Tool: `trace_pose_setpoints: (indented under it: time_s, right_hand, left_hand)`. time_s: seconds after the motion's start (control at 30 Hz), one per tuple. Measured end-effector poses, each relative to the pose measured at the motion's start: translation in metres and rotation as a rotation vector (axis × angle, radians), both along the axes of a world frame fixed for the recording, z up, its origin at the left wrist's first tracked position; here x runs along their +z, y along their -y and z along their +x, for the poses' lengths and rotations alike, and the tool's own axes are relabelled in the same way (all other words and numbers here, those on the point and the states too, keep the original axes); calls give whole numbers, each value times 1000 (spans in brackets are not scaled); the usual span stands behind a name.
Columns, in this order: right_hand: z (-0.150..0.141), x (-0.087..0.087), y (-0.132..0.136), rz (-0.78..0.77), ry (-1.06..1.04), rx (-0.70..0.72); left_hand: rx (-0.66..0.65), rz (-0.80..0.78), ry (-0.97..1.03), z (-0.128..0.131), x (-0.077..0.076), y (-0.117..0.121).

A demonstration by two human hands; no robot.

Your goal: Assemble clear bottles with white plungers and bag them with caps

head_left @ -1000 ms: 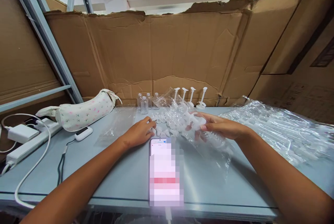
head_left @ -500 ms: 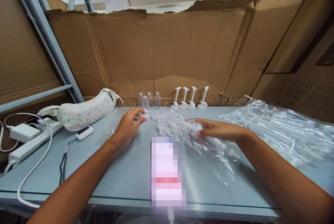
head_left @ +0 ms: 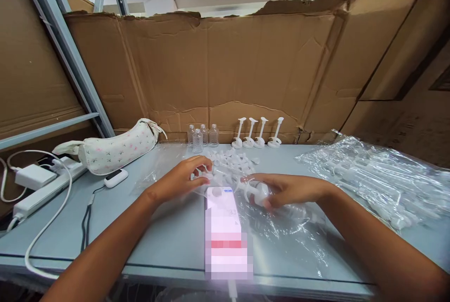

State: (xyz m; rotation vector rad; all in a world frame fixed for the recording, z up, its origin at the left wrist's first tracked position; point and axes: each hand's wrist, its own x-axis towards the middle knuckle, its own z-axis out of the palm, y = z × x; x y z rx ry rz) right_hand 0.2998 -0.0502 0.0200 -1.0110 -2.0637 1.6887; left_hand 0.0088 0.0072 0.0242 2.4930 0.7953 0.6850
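Note:
My left hand (head_left: 191, 173) is curled, its fingers and thumb closed on the near edge of a clear plastic bag (head_left: 288, 227). My right hand (head_left: 286, 189) grips a white plastic piece with a ring-like part (head_left: 258, 192), blurred by motion, and the bag lies crumpled under and around it. Just behind the hands is a heap of small white plastic pieces (head_left: 234, 159). A lit phone (head_left: 225, 222), partly blurred out, lies on the table between my forearms.
Several small clear bottles (head_left: 198, 139) and several white stemmed pieces with round bases (head_left: 259, 140) stand along the cardboard wall (head_left: 225, 67). A large filled plastic bag (head_left: 383, 175) lies right. A patterned pouch (head_left: 116, 152), power strip (head_left: 49, 189) and white device (head_left: 116, 178) lie left.
Both hands have moved nearer to me, the left also to the right. The clear bag has slid off the heap of white pieces, which now shows uncovered.

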Motion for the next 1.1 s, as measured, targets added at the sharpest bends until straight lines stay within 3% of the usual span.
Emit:
trace_pose_setpoints:
  time_s: [0.27,0.47,0.67,0.8,0.93,1.1]
  right_hand:
    - [-4,0,1,33,23,24]
    - [-2,-1,0,51,26,7]
    - [5,3,-1,119,7,-92]
    - [8,6,-1,182,-99,-159]
    - [8,5,-1,243,-153,-175]
    - [5,4,-1,239,-168,-193]
  left_hand:
    - [99,-127,172,18,-2,7]
    - [109,-86,256,20,1,11]
    - [333,57,601,9,-3,0]
    - [453,6,723,4,-5,-13]
    - [416,-59,504,4,-11,-23]
    - [152,43,27,17,-22,-20]
